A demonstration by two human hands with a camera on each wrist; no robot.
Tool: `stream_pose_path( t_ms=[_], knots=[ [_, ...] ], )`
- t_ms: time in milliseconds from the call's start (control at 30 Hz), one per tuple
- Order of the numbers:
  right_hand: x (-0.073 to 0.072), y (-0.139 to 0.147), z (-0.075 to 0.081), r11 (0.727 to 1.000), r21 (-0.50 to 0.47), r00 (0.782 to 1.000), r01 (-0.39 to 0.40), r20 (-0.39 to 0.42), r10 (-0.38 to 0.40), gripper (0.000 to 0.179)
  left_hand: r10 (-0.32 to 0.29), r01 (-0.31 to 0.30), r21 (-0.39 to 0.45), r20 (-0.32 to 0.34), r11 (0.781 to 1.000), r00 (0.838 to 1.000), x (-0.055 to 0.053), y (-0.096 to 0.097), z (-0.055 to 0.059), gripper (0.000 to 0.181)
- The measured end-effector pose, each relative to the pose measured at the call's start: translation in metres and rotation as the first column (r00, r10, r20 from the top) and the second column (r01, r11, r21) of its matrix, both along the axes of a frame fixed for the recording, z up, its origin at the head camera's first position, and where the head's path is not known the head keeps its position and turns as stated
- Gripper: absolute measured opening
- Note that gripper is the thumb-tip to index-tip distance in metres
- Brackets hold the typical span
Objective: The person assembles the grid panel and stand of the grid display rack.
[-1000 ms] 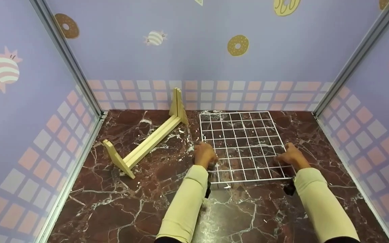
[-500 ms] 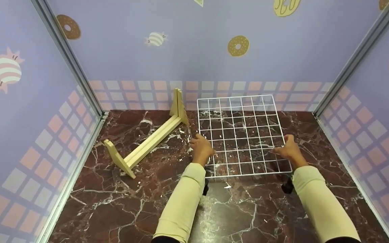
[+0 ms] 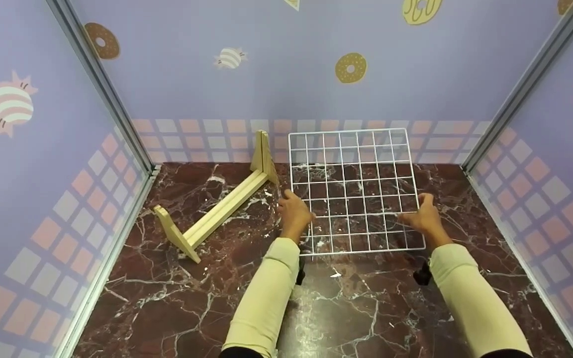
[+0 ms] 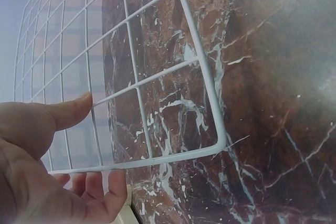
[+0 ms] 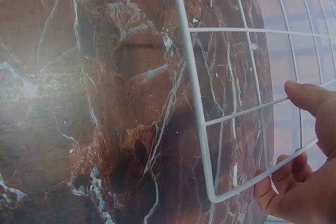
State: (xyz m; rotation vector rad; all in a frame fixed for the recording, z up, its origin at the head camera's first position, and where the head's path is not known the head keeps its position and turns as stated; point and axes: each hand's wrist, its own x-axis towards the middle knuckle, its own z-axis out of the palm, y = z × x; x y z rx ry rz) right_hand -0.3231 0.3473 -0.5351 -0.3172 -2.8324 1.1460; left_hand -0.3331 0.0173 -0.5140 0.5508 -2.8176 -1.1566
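Note:
A white wire grid panel (image 3: 361, 198) is held between both hands, its far edge tilted up in front of the back wall. My left hand (image 3: 295, 217) grips the panel's left side; in the left wrist view the thumb (image 4: 76, 111) lies on the wires and curled fingers (image 4: 116, 195) sit under the edge rod. On the opposite side my right hand (image 3: 426, 219) holds the right edge the same way, its thumb (image 5: 304, 93) on top and fingertips (image 5: 265, 187) beneath the rod. The panel's near edge hangs close over the marbled surface.
To the left stands a pale wooden frame (image 3: 227, 208) with two upright end pieces joined by a long bar. White flecks (image 3: 335, 275) lie on the dark marbled surface (image 3: 167, 308). Patterned walls (image 3: 286, 84) enclose the back and both sides.
Both hands have lifted the wire grid panel off the surface and tilted its far edge upward. The hands moved slightly away and up. The wooden frame has stayed put.

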Motion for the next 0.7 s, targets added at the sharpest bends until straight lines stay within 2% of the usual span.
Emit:
stream_pose_path(
  t_ms=[233, 467, 700],
  knots=[
    [-0.005, -0.004, 0.0, 0.999, -0.023, 0.996, 0.037, -0.084, -0.039, 0.082, 0.017, -0.018, -0.028, -0.054, 0.999, 0.998, -0.003, -0.004, 0.006, 0.085],
    [-0.008, -0.008, 0.002, 0.997, -0.04, 0.99, 0.069, -0.121, -0.074, 0.082, 0.023, -0.025, -0.014, -0.106, 1.0, 0.994, -0.007, -0.005, 0.008, 0.08],
    [-0.011, -0.016, 0.005, 0.993, -0.067, 0.982, 0.096, -0.159, -0.105, 0.087, 0.007, -0.016, -0.053, -0.176, 0.998, 0.984, -0.009, -0.011, 0.014, 0.082]
  ],
)
